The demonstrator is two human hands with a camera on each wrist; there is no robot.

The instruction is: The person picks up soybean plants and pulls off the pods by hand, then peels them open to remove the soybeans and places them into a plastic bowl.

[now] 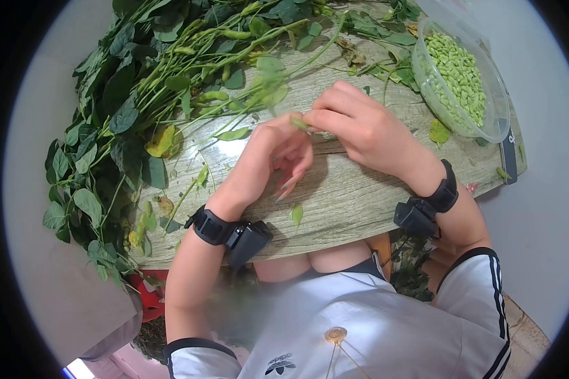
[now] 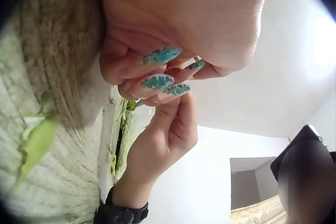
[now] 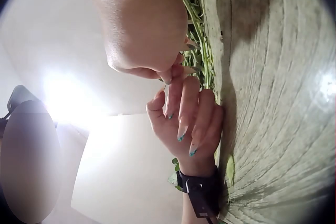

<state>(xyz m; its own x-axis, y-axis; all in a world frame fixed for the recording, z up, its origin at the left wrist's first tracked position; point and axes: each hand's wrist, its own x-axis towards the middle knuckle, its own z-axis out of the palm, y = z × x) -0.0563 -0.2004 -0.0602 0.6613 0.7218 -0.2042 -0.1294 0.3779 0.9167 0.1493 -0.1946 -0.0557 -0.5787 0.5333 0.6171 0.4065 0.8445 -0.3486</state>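
My left hand and right hand meet above the table, fingertips together. Between them is a small green soybean pod. The left thumb and index finger pinch it, while its other left fingers curl loosely toward the palm, glittery green nails showing in the left wrist view. At the pod's other end, the right thumb and fingers are pinched together. Most of the pod is hidden by fingers in both wrist views. A flat green pod lies on the table near the left wrist.
Soybean stalks with leaves and pods heap along the table's far and left sides. A clear plastic tub of shelled green beans stands at the far right, beside a dark flat strip. Another loose pod lies by the stalks.
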